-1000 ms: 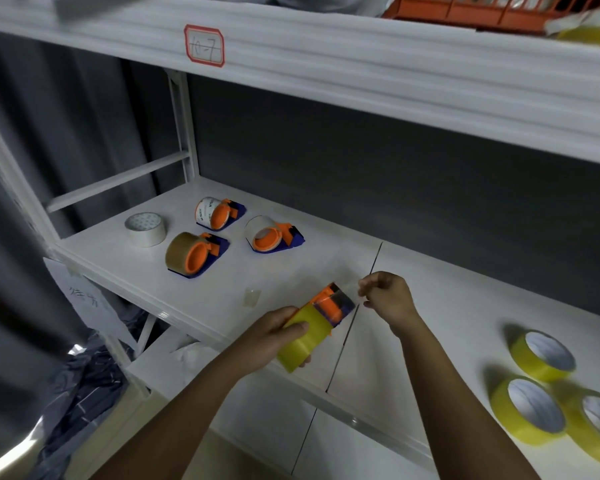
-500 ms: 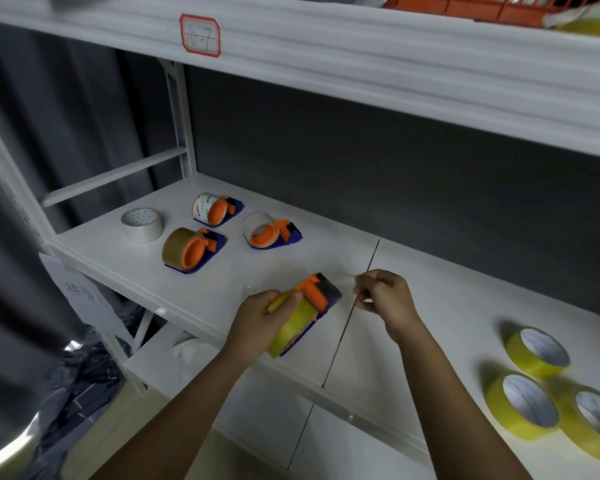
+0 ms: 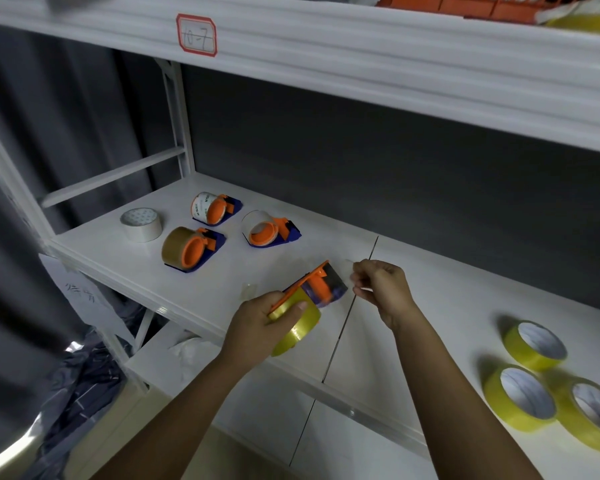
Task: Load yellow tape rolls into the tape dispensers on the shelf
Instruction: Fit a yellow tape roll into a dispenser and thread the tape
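Observation:
My left hand (image 3: pixel 257 327) grips an orange and blue tape dispenser (image 3: pixel 321 284) with a yellow tape roll (image 3: pixel 298 329) on it, held just above the white shelf (image 3: pixel 430 306). My right hand (image 3: pixel 381 287) is beside the dispenser's front end, fingers curled, pinching what looks like the clear tape end. Three loose yellow rolls lie at the right: one further back (image 3: pixel 536 346), one in front (image 3: pixel 520 398), one at the frame edge (image 3: pixel 593 414). Three loaded dispensers sit at the back left: brown tape (image 3: pixel 191 249), printed white tape (image 3: pixel 212 209), clear tape (image 3: pixel 267 230).
A loose white tape roll (image 3: pixel 142 223) lies at the far left of the shelf. A small clear scrap (image 3: pixel 249 292) lies near my left hand. The upper shelf carries a red-framed label (image 3: pixel 196 35) and an orange basket (image 3: pixel 465 5). Dark cloth (image 3: pixel 80 386) lies below left.
My left hand has tipped the dispenser, bringing its orange side up and the yellow roll lower. My right hand stays by its front end, pinching.

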### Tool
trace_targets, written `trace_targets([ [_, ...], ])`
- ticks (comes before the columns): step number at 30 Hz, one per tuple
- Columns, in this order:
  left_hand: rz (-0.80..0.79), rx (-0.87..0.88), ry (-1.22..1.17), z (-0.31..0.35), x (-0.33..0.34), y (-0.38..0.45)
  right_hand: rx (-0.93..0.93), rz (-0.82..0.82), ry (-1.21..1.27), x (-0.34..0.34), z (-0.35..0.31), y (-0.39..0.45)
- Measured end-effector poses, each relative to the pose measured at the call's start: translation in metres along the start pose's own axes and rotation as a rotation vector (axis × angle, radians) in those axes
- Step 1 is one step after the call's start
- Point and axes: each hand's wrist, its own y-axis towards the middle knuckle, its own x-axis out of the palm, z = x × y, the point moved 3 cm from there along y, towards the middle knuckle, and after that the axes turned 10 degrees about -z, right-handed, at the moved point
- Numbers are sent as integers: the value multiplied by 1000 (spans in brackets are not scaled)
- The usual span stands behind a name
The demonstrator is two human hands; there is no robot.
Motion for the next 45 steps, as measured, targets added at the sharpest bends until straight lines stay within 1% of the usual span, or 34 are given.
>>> trace_targets([
  [6,6,-24,-88,-4,-5,-4,-91,-94,-164,8,-13,3],
  [9,5,-27,-209,-3,-3,-6,-183,-120,-243,14,-18,5],
  [11,14,-19,-263,0,-3,-6,-227,-136,-231,19,-20,7],
  [16,12,9,-307,4,-4,-6,-286,-185,-168,32,-20,9],
  [21,58,13,-343,1,-9,-7,-298,-156,-136,29,-14,7],
  [26,75,-21,-397,-2,-15,-5,-274,-123,-114,21,-7,2],
  [29,87,-9,-330,-2,-19,-2,-201,-89,-125,18,-5,1],
  [31,65,4,-298,-2,-20,1,-146,-74,-138,15,-5,2],
  [34,11,17,-321,-3,-20,3,-56,-130,-176,16,-10,3],
  [36,6,34,-299,-6,-21,5,7,-189,-186,19,-13,3],
  [39,5,46,-260,-13,-23,6,77,-233,-183,24,-16,2],
  [42,-26,31,-259,-25,-30,8,102,-269,-192,28,-21,-1],
  [45,-141,-6,-257,-32,-36,10,84,-276,-151,29,-26,-2],
])
